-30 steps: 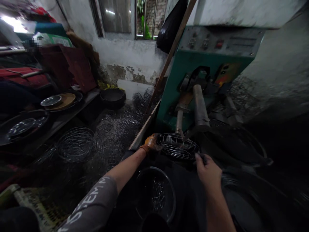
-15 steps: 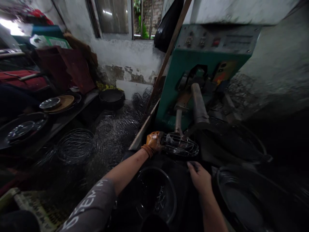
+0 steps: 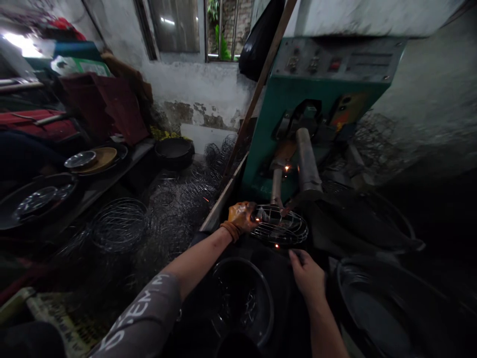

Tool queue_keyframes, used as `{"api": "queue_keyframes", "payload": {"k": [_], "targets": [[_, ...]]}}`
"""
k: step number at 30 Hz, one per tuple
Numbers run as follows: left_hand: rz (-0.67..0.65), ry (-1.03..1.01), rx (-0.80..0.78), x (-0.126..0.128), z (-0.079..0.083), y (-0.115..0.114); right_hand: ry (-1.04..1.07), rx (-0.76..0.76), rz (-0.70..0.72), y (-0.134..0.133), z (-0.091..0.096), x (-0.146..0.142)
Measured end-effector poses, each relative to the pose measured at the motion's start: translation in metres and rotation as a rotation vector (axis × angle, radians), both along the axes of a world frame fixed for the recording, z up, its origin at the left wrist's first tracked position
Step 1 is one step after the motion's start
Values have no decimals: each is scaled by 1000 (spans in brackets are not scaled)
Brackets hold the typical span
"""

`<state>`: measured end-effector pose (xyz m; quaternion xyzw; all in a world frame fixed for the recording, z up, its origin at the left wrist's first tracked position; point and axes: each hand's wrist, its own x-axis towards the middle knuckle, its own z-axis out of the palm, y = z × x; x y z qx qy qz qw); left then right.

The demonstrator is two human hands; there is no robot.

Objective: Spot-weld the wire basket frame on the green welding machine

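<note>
Far left, a shelf [image 3: 112,174] carries dark pans and a shallow metal dish [image 3: 79,159]; below and beside it the floor is heaped with finished wire baskets [image 3: 119,223], loose and tangled. Moving in, the gloved left hand [image 3: 241,217] is closed on the near-left rim of the wire cage [image 3: 280,226], which lies tilted under the machine's two metal arms [image 3: 307,161] at the front of the green welder [image 3: 316,94]. Sparks show at the cage's lower rim and up by the arms. A dark bowl of short wire pieces [image 3: 242,303] sits just below the left forearm. The bare right hand [image 3: 307,273] lies near the cage's front edge, fingers curled; whether it pinches a wire or only rests there I cannot tell. Risks, as I judge them: that ungloved hand sits close to the sparks, so a burn is likely if it creeps nearer the weld point. The cage is gripped firmly on one side only; if it rocks, the wire may shift off its crossing and the joint land crooked. Sparks dropping toward the bowl and the dark cloth on the right could scorch.
</note>
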<state>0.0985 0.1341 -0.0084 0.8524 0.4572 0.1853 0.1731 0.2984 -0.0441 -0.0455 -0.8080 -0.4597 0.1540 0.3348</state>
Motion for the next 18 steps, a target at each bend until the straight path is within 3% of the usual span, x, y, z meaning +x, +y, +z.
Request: {"api": "queue_keyframes", "payload": {"k": [7, 15, 18], "targets": [[-70, 228, 92, 8, 31, -8, -84, -56, 69, 7, -3, -2], [-106, 258, 83, 23, 35, -7, -93, -56, 47, 5, -5, -2], [-103, 219, 103, 19, 30, -8, -119, -54, 42, -2, -5, -2]]}}
